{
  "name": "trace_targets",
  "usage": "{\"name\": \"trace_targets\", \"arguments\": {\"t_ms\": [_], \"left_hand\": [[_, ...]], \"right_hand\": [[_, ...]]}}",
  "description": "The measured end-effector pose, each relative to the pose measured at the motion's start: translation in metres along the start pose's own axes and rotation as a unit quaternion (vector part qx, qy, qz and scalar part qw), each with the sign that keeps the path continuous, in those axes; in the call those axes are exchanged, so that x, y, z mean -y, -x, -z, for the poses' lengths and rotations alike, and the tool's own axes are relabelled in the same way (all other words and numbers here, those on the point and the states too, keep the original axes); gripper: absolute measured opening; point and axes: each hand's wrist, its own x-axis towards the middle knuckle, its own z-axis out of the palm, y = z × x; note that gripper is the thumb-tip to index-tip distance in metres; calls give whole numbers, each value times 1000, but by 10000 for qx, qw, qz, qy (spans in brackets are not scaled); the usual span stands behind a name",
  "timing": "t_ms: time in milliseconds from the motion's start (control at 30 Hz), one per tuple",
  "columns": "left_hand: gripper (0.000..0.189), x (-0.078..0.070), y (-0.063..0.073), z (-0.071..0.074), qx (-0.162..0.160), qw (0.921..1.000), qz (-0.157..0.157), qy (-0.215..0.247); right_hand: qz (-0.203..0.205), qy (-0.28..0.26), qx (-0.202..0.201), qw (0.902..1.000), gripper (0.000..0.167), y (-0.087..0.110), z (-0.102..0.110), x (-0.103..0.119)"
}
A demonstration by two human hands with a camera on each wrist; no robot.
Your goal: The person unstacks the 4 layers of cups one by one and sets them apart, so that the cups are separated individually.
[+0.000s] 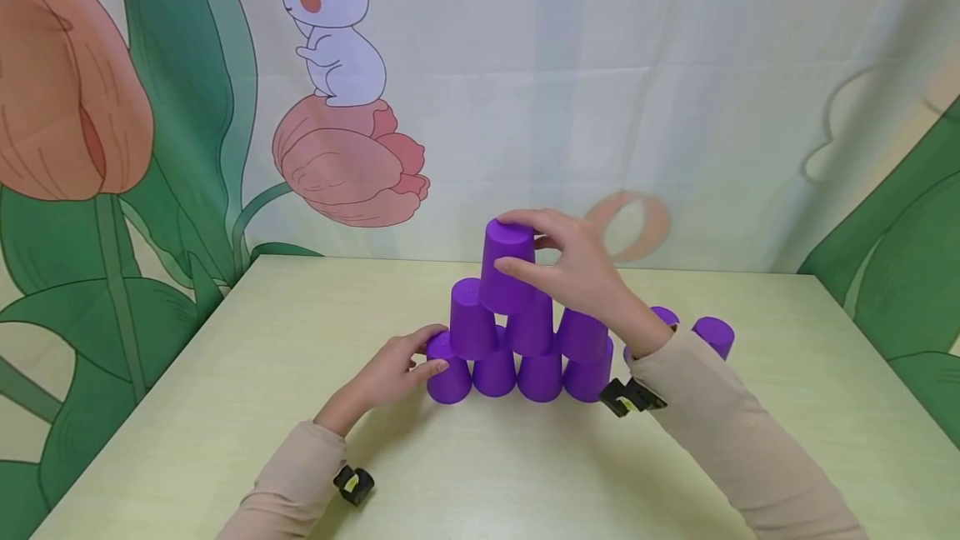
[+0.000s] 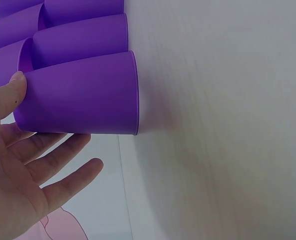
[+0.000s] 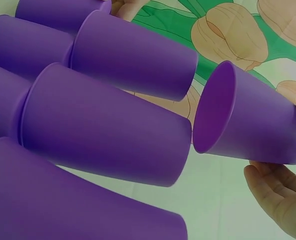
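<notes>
Purple cups stand upside down in a stack: a bottom row of several, with three in the second row, including a left cup [image 1: 472, 323], a middle cup [image 1: 530, 330] and a right cup [image 1: 583, 335]. My right hand [image 1: 573, 261] grips another upturned purple cup [image 1: 504, 273] near its base, above the left and middle ones. In the right wrist view this held cup [image 3: 262, 120] tilts, its rim right at the middle cup's top. At the lower left, my left hand [image 1: 390, 369] holds the end cup [image 2: 80, 97] of the bottom row between thumb and fingers.
More purple cups, one of them [image 1: 715, 336] in plain sight, stand right of the stack, partly behind my right forearm. All rest on a pale table [image 1: 480, 473]. A curtain [image 1: 480, 107] printed with a rabbit and tulips hangs behind the table's back edge.
</notes>
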Motion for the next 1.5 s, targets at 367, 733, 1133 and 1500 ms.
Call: {"name": "trace_targets", "arguments": {"t_ms": [367,733,1133,1500], "left_hand": [[43,-3,0,1,17,10000,58,-32],[44,-4,1,0,11,9999,134,-23],[44,-4,1,1,9,9999,146,-8],[45,-4,1,0,6,9999,144,13]], "right_hand": [[264,-51,-168,9995,43,13,9,0],[531,193,-281,9980,44,27,20,3],[702,223,-512,9960,44,47,32,5],[600,384,-681,9951,46,66,43,4]]}}
